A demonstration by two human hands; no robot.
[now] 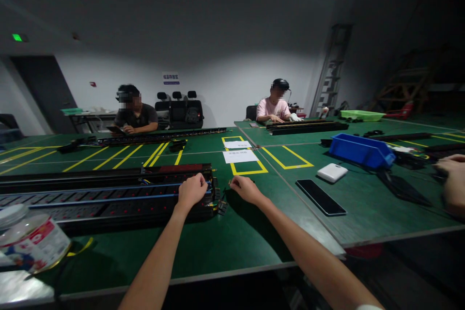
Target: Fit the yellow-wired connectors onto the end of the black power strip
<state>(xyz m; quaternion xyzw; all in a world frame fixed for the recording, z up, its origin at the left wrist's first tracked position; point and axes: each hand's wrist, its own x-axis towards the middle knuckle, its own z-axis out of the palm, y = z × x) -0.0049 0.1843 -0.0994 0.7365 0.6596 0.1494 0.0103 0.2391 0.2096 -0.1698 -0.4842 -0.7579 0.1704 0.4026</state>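
A long black assembly (105, 210) with rows of red dots and two blue strips (134, 198) lies along the left of the green table. My left hand (192, 190) rests over its right end with fingers curled; what they grip, if anything, is hidden. Just past that end, my right hand (247, 188) is raised a little over the table, thumb and fingers pinched together. A tiny thing may show at its fingertips, too small to name. Between the hands, wires and small dark connectors (221, 207) stick out from the assembly's end.
A clear jar (34, 242) stands at the front left. To the right lie a phone (320, 197), a white box (332, 172) and a blue bin (361, 151). Paper sheets (240, 156) lie ahead. Another person's hand (454, 179) shows at the right edge; two people sit across.
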